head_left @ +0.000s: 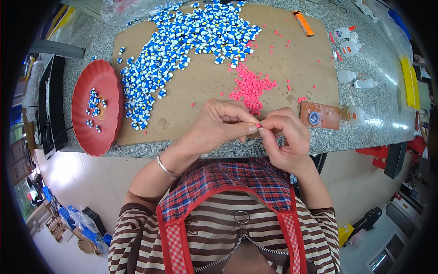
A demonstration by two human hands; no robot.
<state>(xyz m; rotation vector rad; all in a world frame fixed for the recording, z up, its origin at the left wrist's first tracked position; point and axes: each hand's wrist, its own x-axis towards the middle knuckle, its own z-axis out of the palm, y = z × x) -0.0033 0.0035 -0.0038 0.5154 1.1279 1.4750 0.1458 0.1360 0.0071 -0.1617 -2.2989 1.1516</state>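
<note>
My left hand [218, 124] and my right hand [288, 137] meet over the near edge of the cardboard sheet [191, 84]. Between their pinched fingertips is a tiny pink piece [258, 125], mostly covered by the fingers. Just beyond lies a loose pile of similar pink pieces [251, 86]. A large heap of small blue-and-white pieces [205, 32] with yellow spots spreads over the far left of the cardboard. To the right of my right hand, a reddish-brown slab [330, 119] carries a small round blue item [314, 118].
At the left stands a red scalloped bowl [80, 114] holding several blue-and-white pieces. Small translucent squeeze bottles [350, 48] line the right side of the granite table [388, 123]. An orange oblong object [303, 23] lies at the far right of the cardboard. Clear plastic [127, 11] is at the back.
</note>
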